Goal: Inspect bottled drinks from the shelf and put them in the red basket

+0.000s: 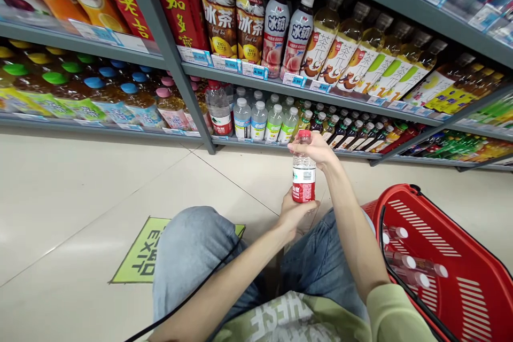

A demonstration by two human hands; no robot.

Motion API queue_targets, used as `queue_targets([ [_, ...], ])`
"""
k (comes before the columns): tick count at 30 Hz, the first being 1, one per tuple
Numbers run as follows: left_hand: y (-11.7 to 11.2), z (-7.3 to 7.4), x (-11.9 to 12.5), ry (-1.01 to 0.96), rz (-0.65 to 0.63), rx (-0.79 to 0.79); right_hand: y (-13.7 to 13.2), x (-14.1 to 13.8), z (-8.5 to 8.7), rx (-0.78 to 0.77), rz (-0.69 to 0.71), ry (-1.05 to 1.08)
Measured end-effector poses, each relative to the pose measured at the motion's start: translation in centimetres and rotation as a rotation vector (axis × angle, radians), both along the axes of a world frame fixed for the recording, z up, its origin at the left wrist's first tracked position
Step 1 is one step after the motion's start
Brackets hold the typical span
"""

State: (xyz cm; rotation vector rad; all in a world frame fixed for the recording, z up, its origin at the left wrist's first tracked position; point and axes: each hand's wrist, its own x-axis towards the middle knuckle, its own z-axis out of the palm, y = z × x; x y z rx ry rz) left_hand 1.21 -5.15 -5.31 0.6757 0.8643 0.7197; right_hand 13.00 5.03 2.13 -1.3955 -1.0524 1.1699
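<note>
A clear water bottle point(304, 176) with a red cap and a red-and-white label stands upright between my hands, above my knees. My left hand point(294, 211) grips its lower end from below, with the thumb across the base. Around the neck, just under the cap, the fingers of my right hand point(315, 149) are closed. Behind it, the bottom shelf holds small white-capped bottles point(258, 120) and, to their left, larger red-capped water bottles point(218, 109).
A red shopping basket point(444, 230) stands on the floor at my right, with several clear bottles point(409, 262) lying in it. Grey shelving point(256, 83) full of drinks runs across the front. A green exit sign point(134, 251) is on the floor by my left knee.
</note>
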Motion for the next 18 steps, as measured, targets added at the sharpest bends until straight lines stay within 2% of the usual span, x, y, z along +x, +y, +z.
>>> queue_targets([
  [11, 0.14, 0.06, 0.01, -0.038, -0.008, 0.018, -0.01, -0.26, 0.26, -0.008, -0.074, -0.001],
  [18, 0.15, -0.32, -0.01, 0.006, 0.038, 0.049, 0.08, -0.68, 0.72, -0.033, -0.101, 0.096],
])
